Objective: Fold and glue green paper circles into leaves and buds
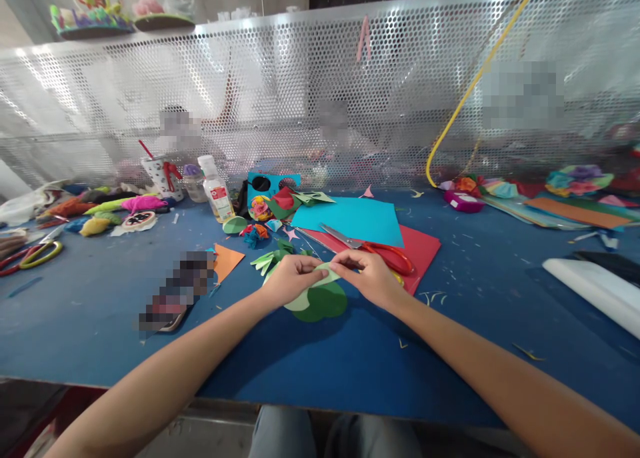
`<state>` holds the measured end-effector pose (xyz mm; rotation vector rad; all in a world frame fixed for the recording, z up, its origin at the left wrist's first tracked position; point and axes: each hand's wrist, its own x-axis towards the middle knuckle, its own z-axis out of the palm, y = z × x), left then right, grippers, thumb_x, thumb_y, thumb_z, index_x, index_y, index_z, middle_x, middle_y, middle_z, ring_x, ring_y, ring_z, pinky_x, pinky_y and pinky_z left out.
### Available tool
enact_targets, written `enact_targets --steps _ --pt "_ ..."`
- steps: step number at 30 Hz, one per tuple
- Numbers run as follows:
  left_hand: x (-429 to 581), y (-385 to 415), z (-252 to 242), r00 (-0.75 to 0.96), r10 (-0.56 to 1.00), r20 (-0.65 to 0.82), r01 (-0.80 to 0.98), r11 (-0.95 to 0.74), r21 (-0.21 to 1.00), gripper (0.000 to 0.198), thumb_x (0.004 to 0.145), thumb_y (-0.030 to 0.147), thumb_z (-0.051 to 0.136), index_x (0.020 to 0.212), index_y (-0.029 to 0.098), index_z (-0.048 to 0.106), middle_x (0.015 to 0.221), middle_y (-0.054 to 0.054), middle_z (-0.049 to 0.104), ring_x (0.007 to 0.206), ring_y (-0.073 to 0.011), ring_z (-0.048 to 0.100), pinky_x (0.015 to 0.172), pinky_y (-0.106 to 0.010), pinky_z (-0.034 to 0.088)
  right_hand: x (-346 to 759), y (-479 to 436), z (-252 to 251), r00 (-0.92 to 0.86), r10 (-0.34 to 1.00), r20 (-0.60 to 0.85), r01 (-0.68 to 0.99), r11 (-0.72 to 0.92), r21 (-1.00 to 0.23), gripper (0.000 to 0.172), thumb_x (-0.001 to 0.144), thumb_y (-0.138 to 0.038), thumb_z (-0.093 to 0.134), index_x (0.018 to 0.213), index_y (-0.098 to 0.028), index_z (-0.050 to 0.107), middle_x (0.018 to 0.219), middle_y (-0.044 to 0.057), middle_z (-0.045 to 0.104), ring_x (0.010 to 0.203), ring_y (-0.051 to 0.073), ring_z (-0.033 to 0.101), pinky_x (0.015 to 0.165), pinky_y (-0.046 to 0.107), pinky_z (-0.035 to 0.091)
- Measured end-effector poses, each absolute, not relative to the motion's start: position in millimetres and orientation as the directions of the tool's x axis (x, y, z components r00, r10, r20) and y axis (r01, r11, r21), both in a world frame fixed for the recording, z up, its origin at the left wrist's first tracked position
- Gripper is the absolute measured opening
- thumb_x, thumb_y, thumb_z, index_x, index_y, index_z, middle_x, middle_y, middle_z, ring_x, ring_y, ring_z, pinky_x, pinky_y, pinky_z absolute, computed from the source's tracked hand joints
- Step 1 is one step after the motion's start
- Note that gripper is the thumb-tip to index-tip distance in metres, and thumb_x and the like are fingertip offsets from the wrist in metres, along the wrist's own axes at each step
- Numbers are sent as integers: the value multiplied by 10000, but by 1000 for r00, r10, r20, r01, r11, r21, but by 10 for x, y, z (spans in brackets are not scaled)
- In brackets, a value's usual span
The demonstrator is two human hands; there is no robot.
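Both my hands meet over the middle of the blue table, pinching a light green paper piece (301, 302) by its upper edge. My left hand (291, 281) is closed on its left side, thumb on top. Opposite it, my right hand (367, 277) grips the upper right edge between thumb and fingers. Below the fingers hangs or lies a darker green rounded paper shape (325, 302), overlapped by the light piece; I cannot tell whether they are joined. Orange-handled scissors (387, 250) lie just beyond my right hand, on red paper (423, 251) and blue paper (350, 217).
A phone (177, 298) and an orange paper piece (229, 263) lie left of my hands. Behind stand a glue bottle (216, 190) and a patterned cup (163, 177). More scissors (35, 256) rest far left. A white object (595, 291) lies right, and a perforated metal panel (280, 78) closes the back.
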<state>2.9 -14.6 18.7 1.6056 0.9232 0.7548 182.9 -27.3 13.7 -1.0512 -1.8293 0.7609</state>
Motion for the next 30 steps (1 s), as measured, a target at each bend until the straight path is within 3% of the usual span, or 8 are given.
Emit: enact_targets --steps 5,12,16,20,26,30 --pt "25 -138 186 529 849 13 214 -148 966 279 709 382 604 756 111 655 568 -10 592 463 -77 460 437 -185 316 1822 -279 143 -277 884 375 349 457 -819 181 790 -338 525 782 -183 618 745 27 644 695 172 594 627 274 476" --pt "16 -134 176 566 823 -46 356 -194 914 249 667 335 634 718 96 683 609 -34 643 523 -115 539 468 -192 371 1804 -293 152 -299 888 349 333 440 -834 187 781 -351 536 774 -180 613 758 33 640 719 174 591 643 271 473" --pt "-1 -143 218 566 824 -18 402 -256 879 154 689 225 572 689 129 693 594 -8 650 567 -120 576 525 -186 408 1804 -298 164 -406 872 273 354 425 -833 202 777 -370 540 779 -180 609 700 16 617 648 153 556 568 250 435" --pt "-10 -145 221 545 838 28 439 -313 842 189 693 256 559 644 129 690 572 -6 639 560 -124 562 522 -192 398 1812 -275 131 -488 849 203 353 405 -843 197 756 -361 575 830 -185 625 731 12 634 653 154 556 549 247 407" --pt "-15 -117 180 457 890 15 497 -269 825 204 669 312 601 673 136 702 519 11 607 429 -79 466 393 -176 289 1825 -206 50 -391 895 215 373 368 -852 144 738 -303 589 784 -192 670 710 17 659 676 179 578 601 277 425" --pt "-31 -99 160 456 890 25 498 -279 821 242 685 353 593 667 140 705 546 -14 635 482 -113 547 427 -180 367 1829 -190 44 -354 908 225 379 359 -853 162 729 -315 595 788 -186 672 710 25 661 665 183 580 592 283 437"
